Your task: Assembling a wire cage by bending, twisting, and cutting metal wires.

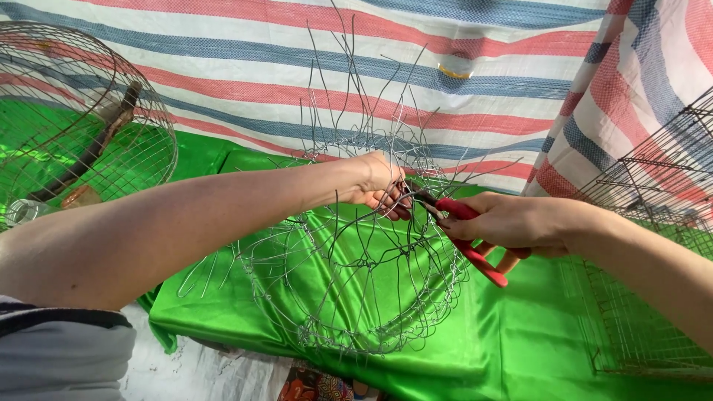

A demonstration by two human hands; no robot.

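Observation:
A half-woven wire basket frame (349,297) lies on a bright green cloth (512,349), with many loose wire ends sticking up. My left hand (382,186) reaches across it and pinches a wire near the basket's upper rim. My right hand (512,223) grips red-handled pliers (475,249), whose dark jaws meet the wire right beside my left fingertips.
A finished round wire cage (82,119) stands at the far left with a stick inside it. A rectangular wire mesh cage (653,245) sits at the right edge. A striped red, white and blue tarp (483,89) hangs behind.

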